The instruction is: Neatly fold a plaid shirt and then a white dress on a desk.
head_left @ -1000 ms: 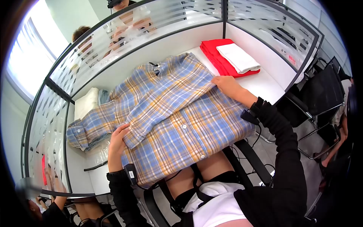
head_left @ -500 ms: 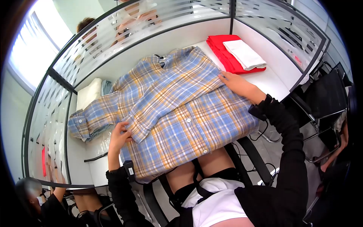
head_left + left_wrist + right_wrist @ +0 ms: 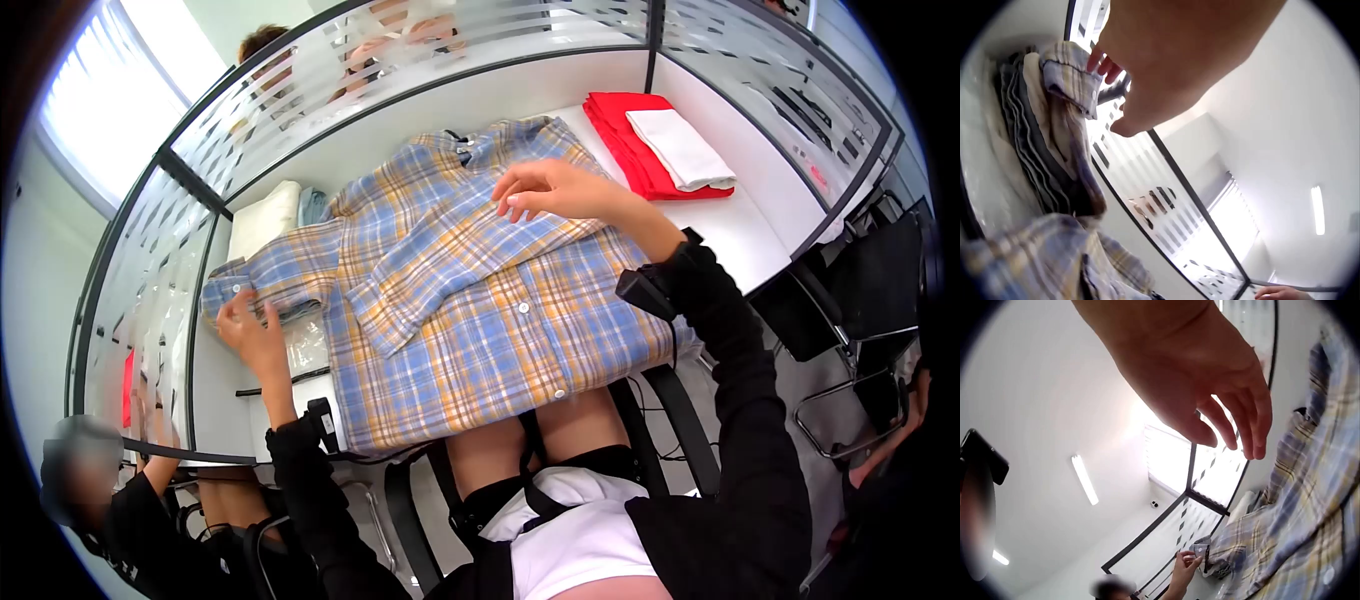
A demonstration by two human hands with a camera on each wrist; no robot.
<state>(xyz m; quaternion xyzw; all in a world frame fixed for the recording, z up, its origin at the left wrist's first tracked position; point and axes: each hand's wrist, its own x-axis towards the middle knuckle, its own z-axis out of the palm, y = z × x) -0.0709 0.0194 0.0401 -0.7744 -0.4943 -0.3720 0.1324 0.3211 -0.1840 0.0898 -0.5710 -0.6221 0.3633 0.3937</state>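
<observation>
While the plaid shirt point(image 3: 460, 330) lies front up on the desk point(image 3: 755, 240), collar point(image 3: 462, 155) toward the far side, both hands are positioned over its sleeves. The left hand point(image 3: 255, 340) is at the buttoned cuff point(image 3: 233, 288) of the sleeve extended to the person's left; its grip is spread, with the thumb apart from the fingers, and whether the fingertips touch the cuff cannot be confirmed. The right hand point(image 3: 560, 190) is raised above the upper front of the shirt; its grip is slack, fingers loosely bent, nothing held. The other sleeve point(image 3: 470, 260) lies folded diagonally across the front, its cuff toward the person's left. Two white buttons are visible on the lower front, and the near end of the shirt extends above the person's thighs point(image 3: 490, 455). At the far left, a cream folded cloth point(image 3: 264, 222) sits beside a light blue folded item point(image 3: 312, 206), partly hidden by the shirt. Clear plastic packaging point(image 3: 307, 347) shows just below the extended sleeve. At the far right, a white folded cloth point(image 3: 682, 150) rests on a red folded cloth point(image 3: 617, 140). A black-framed partition point(image 3: 420, 85) borders the desk.
</observation>
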